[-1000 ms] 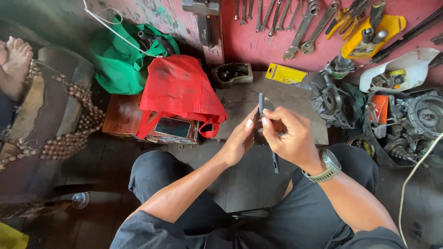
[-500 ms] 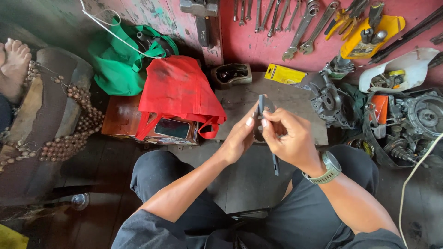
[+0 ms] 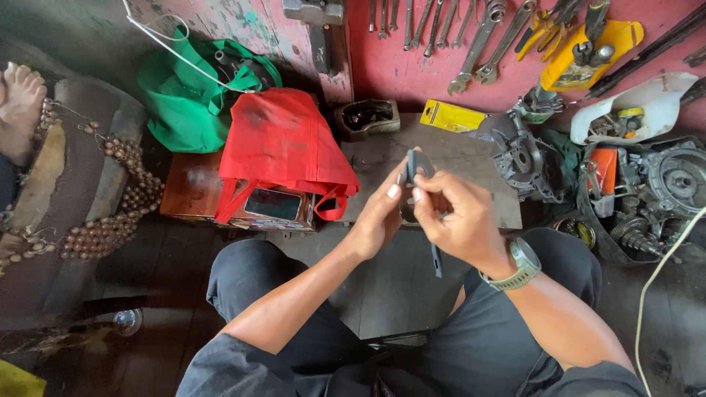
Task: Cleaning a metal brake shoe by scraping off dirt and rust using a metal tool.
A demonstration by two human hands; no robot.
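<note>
Ring [image 3: 412, 173] pinched between left hand [image 3: 379, 217] and right hand [image 3: 460, 220].

— Where are your hands?

— Raised together in front of my knees. My left hand [image 3: 376, 220] comes up from the lower left, forearm bare, thumb tip meeting the right's.

— And the right?

— My right hand [image 3: 460, 220] curls over with its fingers pinched shut, a watch on the wrist.
</note>
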